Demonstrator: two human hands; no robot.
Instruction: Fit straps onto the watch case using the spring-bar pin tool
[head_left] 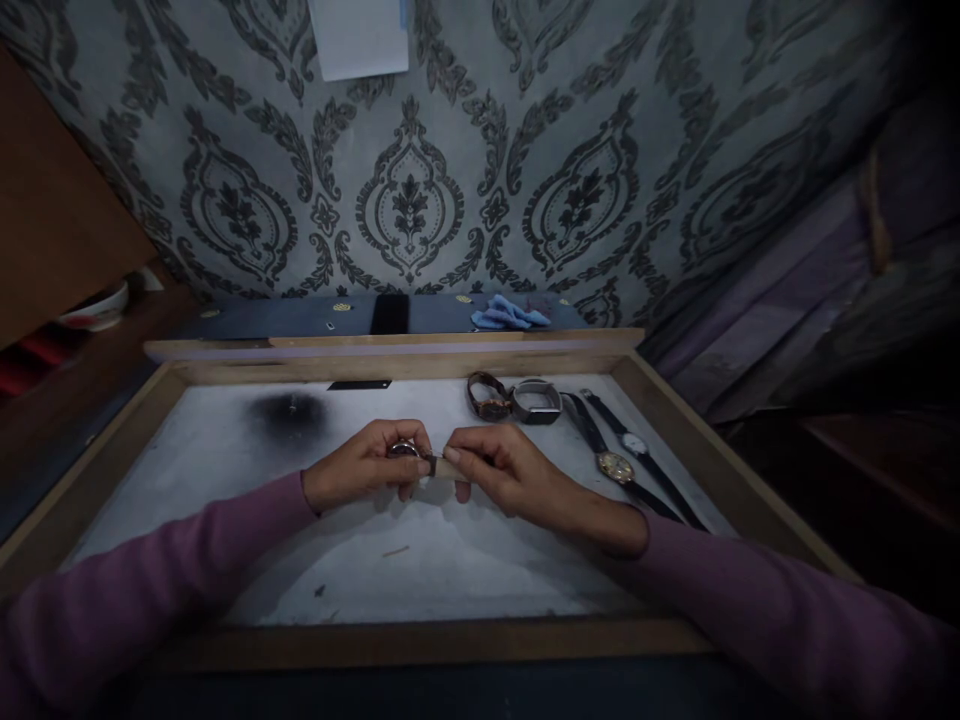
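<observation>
The wooden tray (450, 645), its pale floor marked by a dark smudge (289, 412) towards the rear left, lies on a blue counter (292, 318). Beyond the tray's left side is a bowl (96, 310). A flat black strip (360, 385) lies along the tray's rear wall, left of its middle. On the wall behind the tray hangs a white sheet (360, 40).

The left hand (371, 465), over the tray's middle, pinches a round-cased watch (403, 450) between thumb and fingers. Behind the tray, a black rectangular object (390, 314) rests on the counter. Over the tray's middle, a pale strip (450, 468) spans the gap between the hands; the right hand (510, 465) pinches its end, thumb against bent fingers. A crumpled blue cloth (510, 312) lies behind the tray.

Inside the tray's rear right part are a brown bracelet watch (491, 407) and a grey-banded watch (537, 403) side by side, then a gold-faced watch (615, 467) and a white-faced watch (634, 444), both laid out flat on dark straps. Purple fabric (780, 290) hangs beyond the tray's right side.
</observation>
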